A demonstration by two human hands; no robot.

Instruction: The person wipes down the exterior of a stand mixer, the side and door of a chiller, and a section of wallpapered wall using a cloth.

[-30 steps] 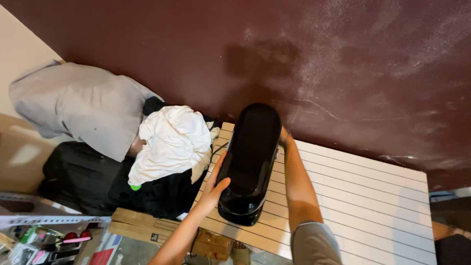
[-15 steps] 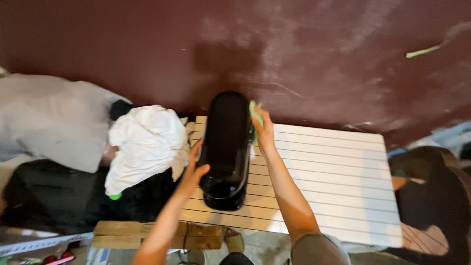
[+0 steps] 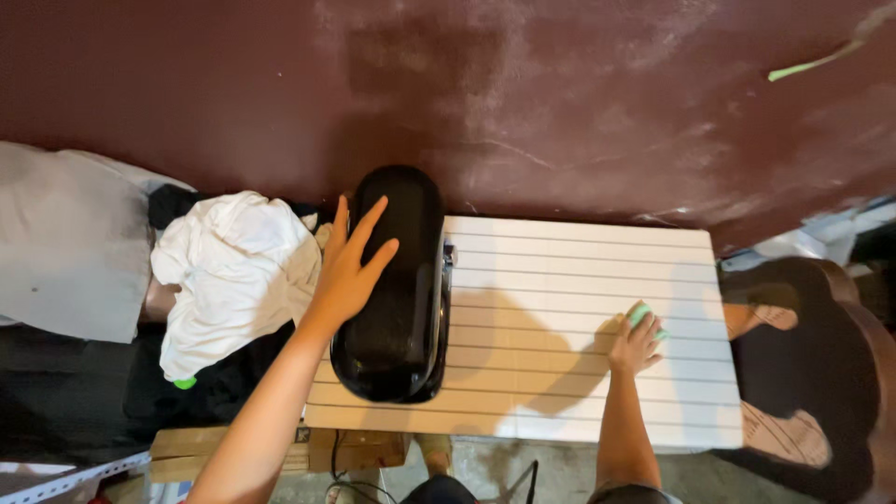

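Resting flat on the glossy black appliance, the left hand has its grip open, fingers spread across the rounded top and left flank of the shell. The appliance is a long oval shape standing at the left end of the white slatted counter, its far end reaching over the counter's back edge toward the dark red floor.

The right hand lies well apart from it, toward the right part of the counter, with its grip closed around a small green sponge, only a bit of which shows above the fingers. The sponge touches the white slats.

Left of the appliance, just beside it, a crumpled white cloth is heaped over dark fabric, with a small bright green bit at its lower edge. Further left lies a pale grey garment.

Under the counter's near left corner sits a flat cardboard box, brown and rectangular, with a small dark label at its upper right corner.

A thin green strip lies on the floor at the upper right.
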